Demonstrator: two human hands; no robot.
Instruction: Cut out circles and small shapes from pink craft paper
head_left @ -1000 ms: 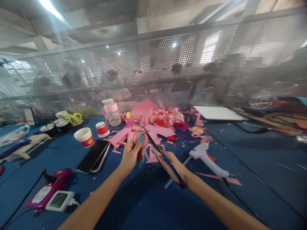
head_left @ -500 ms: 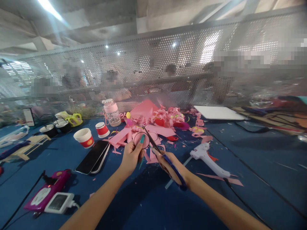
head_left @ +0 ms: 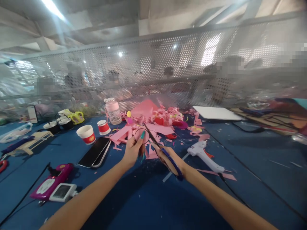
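Note:
In the middle of the view my left hand point(head_left: 133, 149) pinches a piece of pink paper point(head_left: 139, 135) marked with dark round outlines. Its thumb, with a long teal nail, lies over the paper. My right hand point(head_left: 170, 157) is wrapped round a pair of scissors point(head_left: 173, 163) with dark blue handles. The blades point up and away, close against the paper's right side; whether they touch it I cannot tell. Behind both hands spreads a heap of pink paper scraps point(head_left: 168, 115). A white glue gun point(head_left: 205, 156) lies to the right of my right hand.
On the left are a phone point(head_left: 94, 152), paper cups point(head_left: 86, 134), a purple power bank-like device point(head_left: 54, 180) with a cable, and a small wooden frame point(head_left: 33, 142). A clear bottle point(head_left: 113, 111) stands before the perforated metal screen point(head_left: 144, 64). A white board point(head_left: 217, 113) lies back right.
The view has shifted slightly, so the things on the left appear farther right. Both hands keep their hold on the paper and scissors, with hardly any movement between them.

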